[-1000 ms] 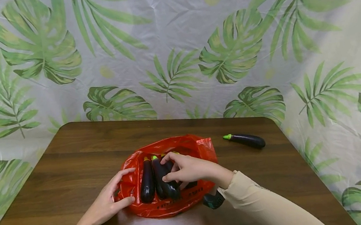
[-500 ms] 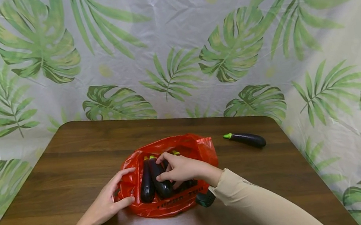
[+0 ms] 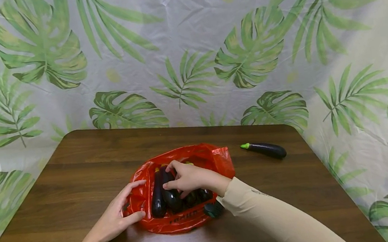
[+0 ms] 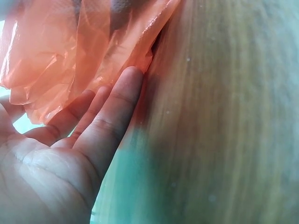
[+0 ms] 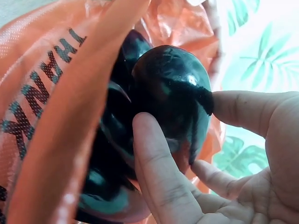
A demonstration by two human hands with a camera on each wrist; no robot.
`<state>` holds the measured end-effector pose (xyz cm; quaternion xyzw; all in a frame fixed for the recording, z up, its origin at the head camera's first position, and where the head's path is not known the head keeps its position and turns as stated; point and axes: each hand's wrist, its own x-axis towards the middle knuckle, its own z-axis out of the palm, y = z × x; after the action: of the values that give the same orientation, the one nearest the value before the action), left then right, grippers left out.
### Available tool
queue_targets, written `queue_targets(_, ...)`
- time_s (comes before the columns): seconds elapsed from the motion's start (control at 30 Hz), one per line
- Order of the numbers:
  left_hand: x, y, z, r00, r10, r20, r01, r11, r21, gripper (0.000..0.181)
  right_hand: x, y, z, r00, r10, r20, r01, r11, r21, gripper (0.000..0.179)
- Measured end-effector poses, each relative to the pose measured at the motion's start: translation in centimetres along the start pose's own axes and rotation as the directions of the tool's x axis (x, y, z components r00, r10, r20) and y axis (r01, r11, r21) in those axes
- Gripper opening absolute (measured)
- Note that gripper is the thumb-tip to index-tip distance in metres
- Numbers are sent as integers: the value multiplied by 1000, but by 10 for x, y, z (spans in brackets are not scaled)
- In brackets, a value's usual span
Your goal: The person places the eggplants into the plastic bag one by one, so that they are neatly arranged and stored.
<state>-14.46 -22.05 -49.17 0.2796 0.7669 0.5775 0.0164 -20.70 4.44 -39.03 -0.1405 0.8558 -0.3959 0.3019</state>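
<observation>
A red plastic bag (image 3: 183, 226) lies wide open on the table, with several dark eggplants inside. My right hand (image 3: 188, 178) reaches into it and grips one eggplant (image 3: 170, 196) between thumb and fingers. In the right wrist view the thumb touches one side of this eggplant (image 5: 175, 70), with fingers along the other. Another eggplant (image 3: 157, 200) lies against it on the left. My left hand (image 3: 116, 215) rests along the bag's left side, thumb and fingers spread. From the left wrist, straight fingers (image 4: 112, 107) touch the outside of the bag (image 4: 60, 60).
A single eggplant (image 3: 264, 150) with a green stem lies on the wooden table (image 3: 87, 166), right of the bag. A leaf-patterned cloth (image 3: 183, 37) hangs behind the table. Black straps sit on both wrists. Dark lettering (image 5: 44, 84) marks the bag.
My right hand has moved left inside the bag, shifting the eggplant it grips toward the leftmost one. Other eggplants to its right now show more. My left hand has stayed in place.
</observation>
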Motion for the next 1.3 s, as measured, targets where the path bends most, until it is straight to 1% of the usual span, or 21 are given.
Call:
queue_targets(0.43,2,1,-1,1000,14,-2,-14,1000,12,70,3,-4,0,1000,9,-26,-10,1000,-29,57)
queue_targets(0.57,1,1,-2,1000,6,-5,-5,1000,16,70,1,-4,-3,1000,4,-20,-5,999,-32,59)
queue_targets(0.77,0,2,-1,1000,9,-10,-9,1000,12,69,-6,-2,-11,1000,-26,-7,26,999,-43,58)
queue_targets(0.9,-1,1,1,1000,5,-12,-4,1000,18,69,-14,0,-22,999,-51,8,51,998,-34,58)
queue_targets(1.03,-1,0,1,1000,-1,-17,1,1000,18,69,-26,-2,-37,996,-86,12,86,996,-10,58)
queue_targets(1.13,-1,0,1,1000,-1,-17,1,1000,13,69,-34,-3,-51,993,-117,3,117,993,11,55)
queue_targets(1.3,-1,1,0,1000,-5,-14,5,1000,10,69,-49,-3,-76,986,-163,-34,164,986,20,52)
